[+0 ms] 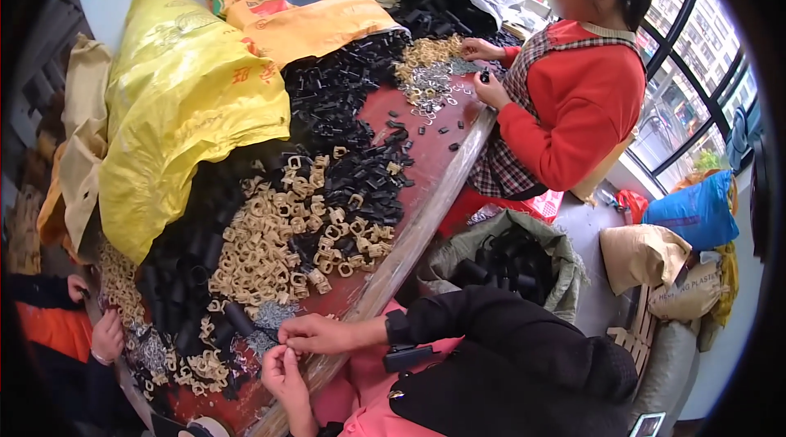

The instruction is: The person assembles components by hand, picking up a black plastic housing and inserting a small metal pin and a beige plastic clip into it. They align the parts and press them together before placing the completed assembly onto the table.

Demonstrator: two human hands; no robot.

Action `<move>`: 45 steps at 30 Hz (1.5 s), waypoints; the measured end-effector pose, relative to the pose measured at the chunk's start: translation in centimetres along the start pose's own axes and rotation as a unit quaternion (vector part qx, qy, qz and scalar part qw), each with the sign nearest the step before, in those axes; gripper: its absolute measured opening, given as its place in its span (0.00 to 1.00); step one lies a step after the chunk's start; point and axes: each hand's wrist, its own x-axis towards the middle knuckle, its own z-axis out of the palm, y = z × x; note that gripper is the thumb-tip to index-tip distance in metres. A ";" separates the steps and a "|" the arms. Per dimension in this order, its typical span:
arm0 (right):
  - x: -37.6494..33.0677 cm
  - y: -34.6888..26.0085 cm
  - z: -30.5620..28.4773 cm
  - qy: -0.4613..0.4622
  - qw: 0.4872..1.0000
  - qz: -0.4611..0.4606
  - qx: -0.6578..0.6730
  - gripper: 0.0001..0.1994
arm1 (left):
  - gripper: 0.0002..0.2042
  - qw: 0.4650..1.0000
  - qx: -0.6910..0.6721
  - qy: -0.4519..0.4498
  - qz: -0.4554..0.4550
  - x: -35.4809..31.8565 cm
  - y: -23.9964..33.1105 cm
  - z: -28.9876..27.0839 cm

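My left hand is raised at the near edge of the red table, fingers curled into a pinch. Just above it, my right hand comes in from the right with thumb and fingers pressed together. The fingertips of both hands nearly meet, and whatever is between them is too small to make out. Beyond them lies a small heap of silvery metal pieces. Beige plastic clips are piled farther back, with black plastic tubes to the left and smaller black parts behind.
Yellow and orange sacks lie over the table's far side. A wooden rail edges the table. An open sack of black parts stands right. A person in red and another person's hands work nearby.
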 end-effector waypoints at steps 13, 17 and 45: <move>1.1 0.5 1.3 0.025 0.985 -0.115 -0.125 0.06 | 0.04 0.997 -0.018 0.040 -0.058 -0.5 -1.0 -1.9; 0.2 -0.4 -1.6 0.050 0.971 -0.122 -0.199 0.08 | 0.04 0.999 -0.021 0.022 -0.032 0.4 -1.6 -0.5; -1.9 -2.1 -2.2 -0.068 0.967 -0.101 -0.223 0.05 | 0.04 0.993 -0.051 -0.064 -0.085 -1.2 1.2 0.2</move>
